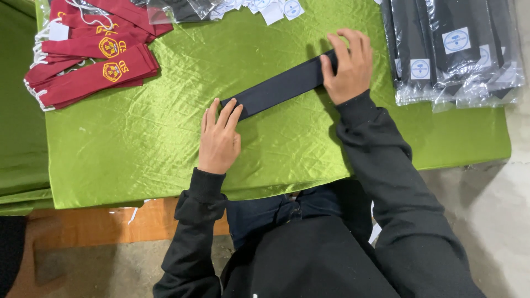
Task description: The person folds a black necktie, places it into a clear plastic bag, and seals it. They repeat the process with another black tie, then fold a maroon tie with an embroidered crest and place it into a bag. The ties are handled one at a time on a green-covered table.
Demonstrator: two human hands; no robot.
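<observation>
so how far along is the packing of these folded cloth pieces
Done: a row of dark pieces sealed in clear bags lies at the right of the green cloth. In hand: the left hand and right hand press flat one unbagged dark folded strip. Left: a pile of maroon pieces at the far left lies unbagged.

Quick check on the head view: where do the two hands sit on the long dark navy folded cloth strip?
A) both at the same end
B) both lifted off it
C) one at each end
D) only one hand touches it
C: the left hand presses flat on the lower-left end of the long dark navy folded cloth strip, while the right hand covers its upper-right end, on the shiny green cloth.
</observation>
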